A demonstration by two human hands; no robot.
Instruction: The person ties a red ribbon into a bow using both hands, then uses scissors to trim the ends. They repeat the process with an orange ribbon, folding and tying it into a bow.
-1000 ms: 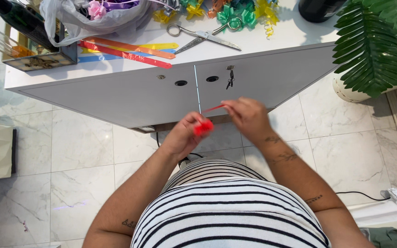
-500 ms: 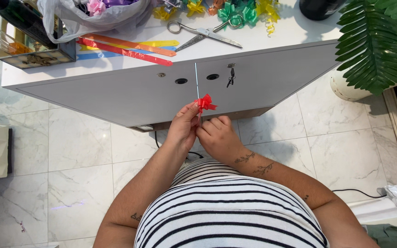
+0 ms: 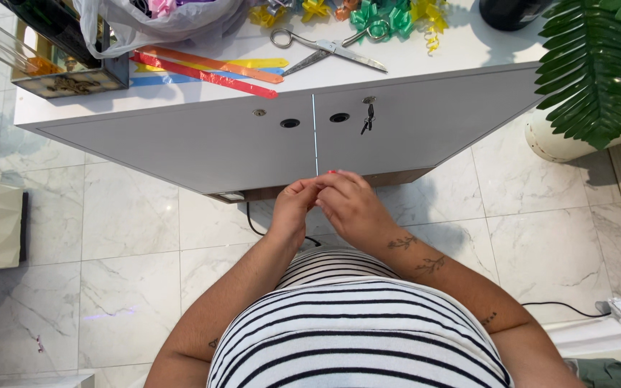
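Since half a second ago the hands have dropped a little and closed over the red bow, which showed plainly above the fingers then; now only a red sliver (image 3: 333, 172) peeks out at the top of the knuckles. The left hand (image 3: 295, 208) and right hand (image 3: 352, 207) are pressed together, fingers curled inward, fingertips meeting at 12 o'clock of the pair. The bow sits between them, almost wholly hidden, so how it is pinched cannot be told. The hands hang over the marble floor (image 3: 131, 237), just in front of the white cabinet doors (image 3: 203, 147), with the striped shirt (image 3: 357, 323) at 6 o'clock.

On the tabletop (image 3: 468, 43), well apart from the hands at 12 o'clock, lie scissors (image 3: 328, 49). At 11 o'clock of the hands lie flat ribbon strips (image 3: 210, 70) in red, orange, yellow and blue, side by side and overlapping. Finished bows (image 3: 379, 14) in yellow and green crowd the far edge above the scissors. A plastic bag (image 3: 159, 21) sits at the strips' far end, touching a dark box (image 3: 73, 72) at 10 o'clock. A key (image 3: 369, 118) hangs in the right door's lock. A leafy plant (image 3: 598, 65) in a white pot stands at 2 o'clock. A cable (image 3: 569, 309) runs along the floor at 4 o'clock.
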